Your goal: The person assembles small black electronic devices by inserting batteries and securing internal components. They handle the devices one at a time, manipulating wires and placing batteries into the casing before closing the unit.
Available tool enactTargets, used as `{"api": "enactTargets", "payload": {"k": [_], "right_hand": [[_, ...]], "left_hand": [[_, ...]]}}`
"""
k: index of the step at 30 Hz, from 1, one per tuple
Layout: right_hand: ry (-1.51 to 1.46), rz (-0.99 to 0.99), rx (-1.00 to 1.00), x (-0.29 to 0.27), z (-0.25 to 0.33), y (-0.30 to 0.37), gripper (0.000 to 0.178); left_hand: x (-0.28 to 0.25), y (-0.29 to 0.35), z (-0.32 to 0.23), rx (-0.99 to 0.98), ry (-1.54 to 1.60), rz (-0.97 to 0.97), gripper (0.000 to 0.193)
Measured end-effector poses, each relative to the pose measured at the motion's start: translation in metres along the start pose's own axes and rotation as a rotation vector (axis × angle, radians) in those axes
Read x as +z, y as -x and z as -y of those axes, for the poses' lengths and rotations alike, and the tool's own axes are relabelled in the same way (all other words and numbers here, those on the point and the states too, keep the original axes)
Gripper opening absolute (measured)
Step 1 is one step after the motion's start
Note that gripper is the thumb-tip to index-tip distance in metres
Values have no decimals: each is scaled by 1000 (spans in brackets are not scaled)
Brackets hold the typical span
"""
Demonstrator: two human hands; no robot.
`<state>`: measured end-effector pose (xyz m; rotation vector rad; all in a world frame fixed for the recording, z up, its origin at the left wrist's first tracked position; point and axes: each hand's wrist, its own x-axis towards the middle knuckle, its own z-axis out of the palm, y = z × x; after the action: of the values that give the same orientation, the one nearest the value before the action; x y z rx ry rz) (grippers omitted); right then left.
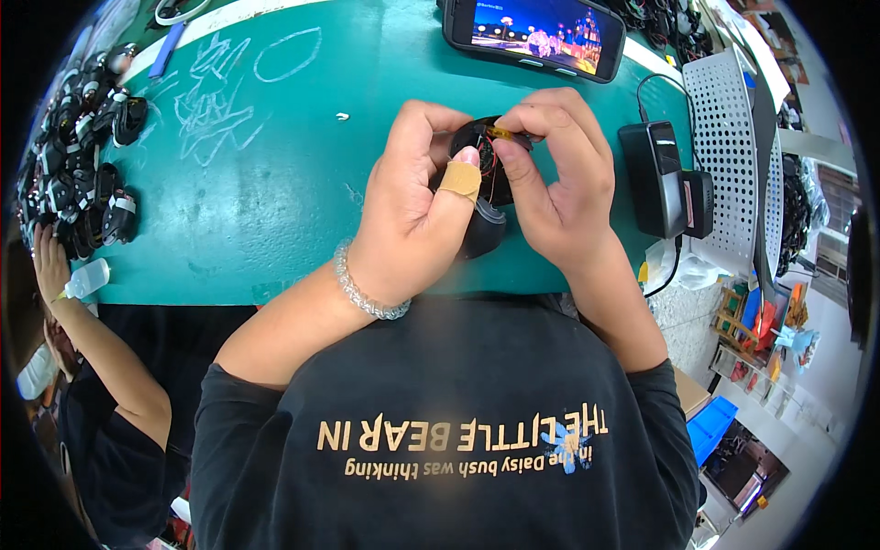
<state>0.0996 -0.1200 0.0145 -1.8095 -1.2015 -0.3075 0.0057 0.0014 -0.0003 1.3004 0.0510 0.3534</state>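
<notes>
My left hand grips an opened black headphone ear cup, its thumb lying over the cup's inside. A tan bandage wraps that thumb, and a clear coiled bracelet circles the wrist. Thin red wires show within the cup. At the cup's far right edge, my right hand pinches a small yellow part between thumb and forefinger. Just below the cup, close to the table's near edge, is a rounded dark grey piece. My fingers hide much of the cup.
A phone showing a lit night scene stands at the back of the green table. Black devices with cables and a white perforated basket are at right. Bundled black items lie at left, beside another person's hand and a small bottle.
</notes>
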Motion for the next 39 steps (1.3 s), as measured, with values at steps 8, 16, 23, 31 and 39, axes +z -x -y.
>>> {"api": "enactTargets", "payload": {"k": [8, 16, 23, 31, 39], "right_hand": [[-130, 71, 53, -10, 2, 0, 17], [-396, -105, 388, -7, 5, 17, 20], [-370, 281, 451, -20, -5, 12, 32], [-631, 347, 467, -12, 0, 6, 26], [-630, 305, 512, -18, -8, 18, 28]], "left_hand": [[-3, 2, 0, -46, -88, 113, 21], [4, -5, -6, 14, -341, 147, 22], [-4, -1, 7, 179, -192, 146, 19], [-11, 4, 7, 92, -221, 196, 19], [-4, 5, 1, 64, -202, 224, 17]]}}
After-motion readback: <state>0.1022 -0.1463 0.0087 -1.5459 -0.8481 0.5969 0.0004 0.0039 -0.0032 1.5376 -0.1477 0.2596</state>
